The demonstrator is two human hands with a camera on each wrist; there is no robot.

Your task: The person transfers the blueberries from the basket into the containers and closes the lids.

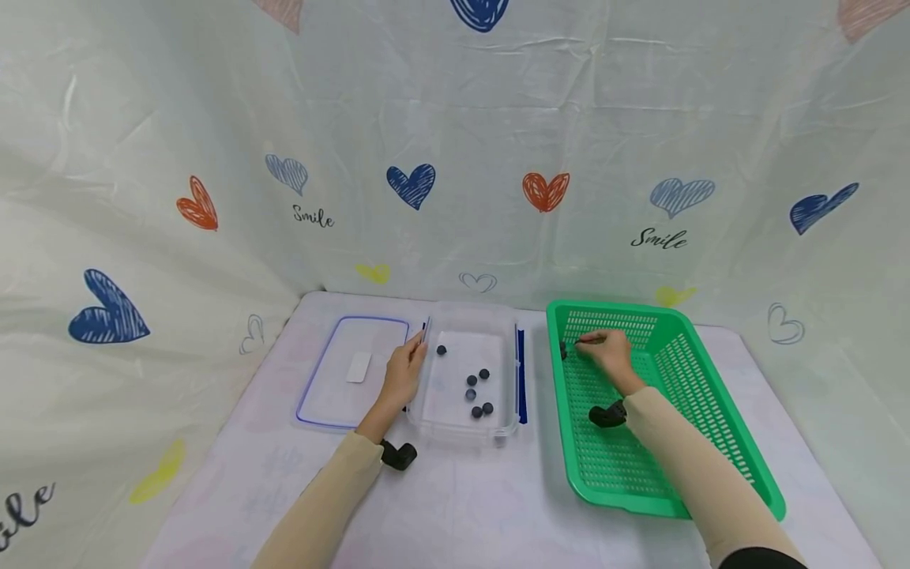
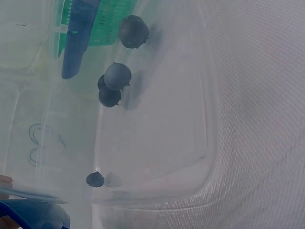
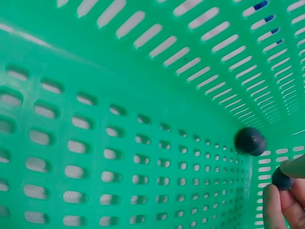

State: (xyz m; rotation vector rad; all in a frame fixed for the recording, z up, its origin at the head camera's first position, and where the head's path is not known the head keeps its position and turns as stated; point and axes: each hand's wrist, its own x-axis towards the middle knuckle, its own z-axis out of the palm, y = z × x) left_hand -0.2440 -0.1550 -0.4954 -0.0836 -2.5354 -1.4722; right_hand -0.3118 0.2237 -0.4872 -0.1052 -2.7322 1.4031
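My left hand [image 1: 405, 370] grips the left side of a clear plastic container [image 1: 455, 340] by its blue latch [image 2: 38, 212]. Several dark blueberries [image 1: 484, 374] lie spread over the container's floor, and some show large in the left wrist view, such as a single blueberry [image 2: 133, 32]. Inside a green basket, my right hand [image 1: 607, 356] pinches one blueberry [image 3: 282, 179] between thumb and fingertips. Close by, against the basket's left wall, sits more dark fruit [image 3: 249, 141]; whether it is one berry or two overlapping is hard to tell.
The green slotted basket [image 1: 579, 474] stands at the right of the table. A clear lid with a blue rim [image 1: 330, 348] lies left of the container, bearing a white label. Another blue latch [image 1: 522, 375] sticks out on the container's right side. Behind hangs a heart-printed sheet [image 1: 469, 126].
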